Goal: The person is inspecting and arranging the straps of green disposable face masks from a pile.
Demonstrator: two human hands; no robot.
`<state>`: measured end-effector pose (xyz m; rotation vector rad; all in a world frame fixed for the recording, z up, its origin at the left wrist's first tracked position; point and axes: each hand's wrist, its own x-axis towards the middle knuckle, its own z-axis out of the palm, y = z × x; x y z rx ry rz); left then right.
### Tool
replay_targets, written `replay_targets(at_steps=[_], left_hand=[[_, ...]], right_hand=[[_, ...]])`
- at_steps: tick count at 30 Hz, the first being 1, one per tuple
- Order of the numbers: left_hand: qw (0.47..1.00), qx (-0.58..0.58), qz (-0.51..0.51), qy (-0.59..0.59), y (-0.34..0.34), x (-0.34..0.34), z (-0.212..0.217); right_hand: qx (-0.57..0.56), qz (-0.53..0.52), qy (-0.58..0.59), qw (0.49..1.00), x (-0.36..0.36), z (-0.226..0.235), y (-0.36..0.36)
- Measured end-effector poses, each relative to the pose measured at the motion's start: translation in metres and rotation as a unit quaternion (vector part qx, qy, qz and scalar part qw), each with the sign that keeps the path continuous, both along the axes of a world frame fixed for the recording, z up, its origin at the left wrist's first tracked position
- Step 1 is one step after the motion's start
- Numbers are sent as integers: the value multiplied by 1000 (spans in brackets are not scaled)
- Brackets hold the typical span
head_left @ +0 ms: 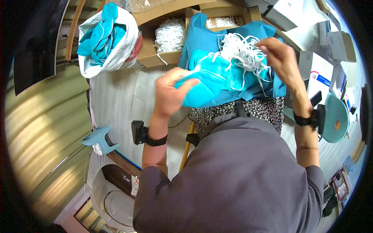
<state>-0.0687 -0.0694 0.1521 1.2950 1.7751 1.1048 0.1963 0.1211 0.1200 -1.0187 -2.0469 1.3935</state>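
My left hand [171,91] is closed on the left edge of a teal face mask [206,83], thumb on top and fingers partly hidden behind it. White loops show along the mask's upper edge. My right hand [279,58] is slightly blurred at the right side of a tangled pile of white ear loops [243,50]. Its fingers are bent with the tips drawn together; what they pinch, if anything, is too small to make out. The pile lies on more teal masks [237,75] and a dark teal cloth [196,33] over my lap.
A white bag [91,70] full of teal masks [103,39] stands at the far left. Beside it, a cardboard box [145,56] holds white ear loops [171,35]. White boxes [318,70] and a pale teal stool [336,116] are at the right. A light blue plastic piece [99,139] is lower left.
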Motion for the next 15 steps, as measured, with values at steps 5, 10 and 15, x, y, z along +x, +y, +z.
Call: replay_targets(at_steps=[5,10,15], left_hand=[[993,13,-117,8,16,30,-1],[992,28,-115,33,9,31,-4],[993,57,-104,12,6,34,-7]], right_hand=[[-171,271,15,947,-51,43,-32],[-134,297,57,944,-40,11,-37],[-95,302,64,947,-32,10,-47]])
